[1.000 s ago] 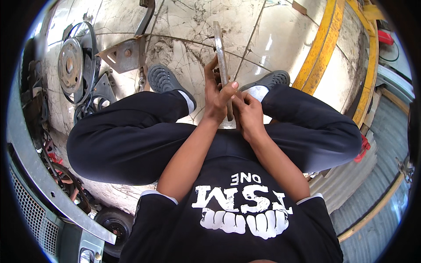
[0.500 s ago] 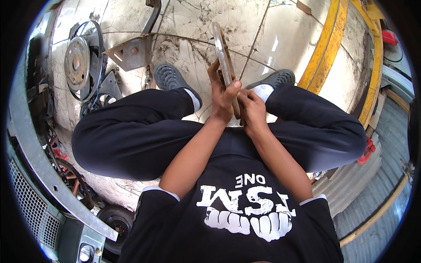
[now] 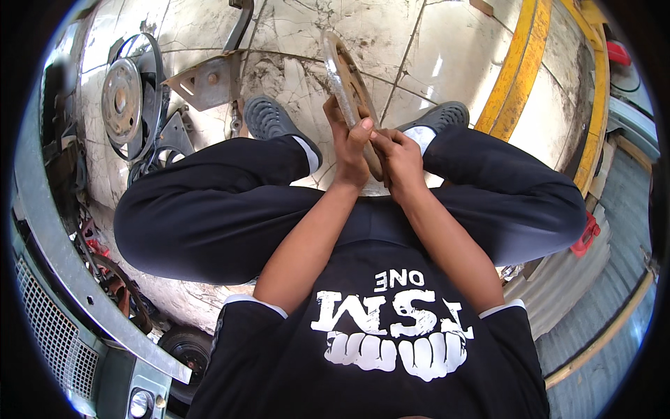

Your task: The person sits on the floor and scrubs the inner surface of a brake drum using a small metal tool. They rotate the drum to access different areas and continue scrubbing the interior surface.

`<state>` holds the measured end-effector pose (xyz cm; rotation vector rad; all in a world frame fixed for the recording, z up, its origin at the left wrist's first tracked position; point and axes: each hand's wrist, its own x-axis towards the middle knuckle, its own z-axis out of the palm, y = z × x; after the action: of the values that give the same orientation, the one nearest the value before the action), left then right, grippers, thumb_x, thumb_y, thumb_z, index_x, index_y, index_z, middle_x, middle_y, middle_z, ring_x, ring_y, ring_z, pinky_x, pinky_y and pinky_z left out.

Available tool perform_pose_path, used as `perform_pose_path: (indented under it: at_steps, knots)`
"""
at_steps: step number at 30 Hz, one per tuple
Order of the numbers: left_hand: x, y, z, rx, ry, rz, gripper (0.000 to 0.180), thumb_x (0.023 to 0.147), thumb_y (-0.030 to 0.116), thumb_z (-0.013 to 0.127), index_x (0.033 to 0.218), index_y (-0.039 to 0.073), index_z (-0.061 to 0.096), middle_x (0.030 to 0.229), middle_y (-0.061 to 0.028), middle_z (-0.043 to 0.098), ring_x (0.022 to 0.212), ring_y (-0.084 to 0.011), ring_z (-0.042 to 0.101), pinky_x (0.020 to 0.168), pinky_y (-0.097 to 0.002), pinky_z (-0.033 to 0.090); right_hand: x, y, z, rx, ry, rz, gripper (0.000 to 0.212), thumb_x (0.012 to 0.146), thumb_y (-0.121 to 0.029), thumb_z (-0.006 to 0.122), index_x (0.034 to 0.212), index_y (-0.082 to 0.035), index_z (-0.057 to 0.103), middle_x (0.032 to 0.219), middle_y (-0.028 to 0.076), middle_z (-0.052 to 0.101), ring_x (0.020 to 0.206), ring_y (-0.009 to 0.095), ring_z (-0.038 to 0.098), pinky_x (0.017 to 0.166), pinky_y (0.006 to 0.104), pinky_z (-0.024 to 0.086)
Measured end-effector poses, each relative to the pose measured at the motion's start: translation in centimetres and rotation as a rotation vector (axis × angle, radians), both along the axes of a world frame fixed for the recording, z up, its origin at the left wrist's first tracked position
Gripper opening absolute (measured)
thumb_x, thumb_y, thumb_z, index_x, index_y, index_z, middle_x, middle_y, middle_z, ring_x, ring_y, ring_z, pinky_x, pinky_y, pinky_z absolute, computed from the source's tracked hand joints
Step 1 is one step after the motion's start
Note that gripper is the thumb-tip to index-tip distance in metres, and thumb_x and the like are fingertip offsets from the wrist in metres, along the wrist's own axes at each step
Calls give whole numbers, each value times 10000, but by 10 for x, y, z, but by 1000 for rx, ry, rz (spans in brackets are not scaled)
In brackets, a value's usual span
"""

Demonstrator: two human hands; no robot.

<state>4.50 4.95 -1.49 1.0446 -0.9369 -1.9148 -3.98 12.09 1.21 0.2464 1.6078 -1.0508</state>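
Between my legs I hold a worn, rusty round metal disc [image 3: 346, 78] nearly on edge, its top tilted slightly left. Openings show in its face. My left hand [image 3: 350, 152] grips the left side, with the thumb over the near edge and the fingers behind the disc. On the other side, my right hand [image 3: 402, 159] is closed on the near right edge, its thumb beside the left thumb. Some of the right fingers are hidden behind the hand and the disc.
On the tiled floor at left stand another rusty round disc [image 3: 121, 91], a metal bracket [image 3: 204, 85] and black hoses. A yellow steel frame [image 3: 518, 77] runs along the right. A vehicle's grey front [image 3: 63, 328] and a tyre [image 3: 187, 353] are at lower left.
The disc has turned so that more of its face shows, and its top has shifted left. My right hand has moved up slightly along the edge, closer to the left thumb.
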Motion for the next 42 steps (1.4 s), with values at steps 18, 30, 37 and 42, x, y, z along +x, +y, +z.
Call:
perform_pose_path:
  at_steps: [18, 30, 37, 42]
  knots:
    - [5, 3, 0, 7, -9, -32, 704, 863, 359, 635, 1431, 53, 354, 1163, -77, 458, 1044, -184, 474, 973, -348, 420, 1, -3, 0, -45, 57, -13, 291, 902, -181, 796, 1035, 59, 700, 841, 106, 696, 563, 141, 593, 461, 297, 450]
    - [7, 3, -10, 29, 18, 13, 633, 854, 356, 620, 1368, 36, 436, 1123, -108, 545, 1036, -204, 548, 912, -366, 493, 10, 2, 7, -51, 166, 31, 227, 938, -190, 780, 980, 11, 683, 767, 42, 641, 542, 98, 528, 411, 268, 370]
    - [13, 6, -9, 45, 3, -37, 681, 838, 354, 625, 1400, 43, 398, 1141, -100, 527, 1035, -201, 531, 949, -369, 465, 11, -1, -4, -41, 181, 20, 248, 929, -189, 789, 990, 36, 704, 827, 62, 670, 625, 117, 575, 487, 267, 415]
    - [12, 7, -17, 12, -18, 10, 588, 848, 390, 622, 1282, 5, 530, 1123, -113, 579, 1050, -216, 571, 922, -381, 513, 13, 4, -5, -37, 230, 79, 218, 933, -182, 785, 962, 13, 691, 723, 24, 617, 539, 81, 495, 460, 268, 381]
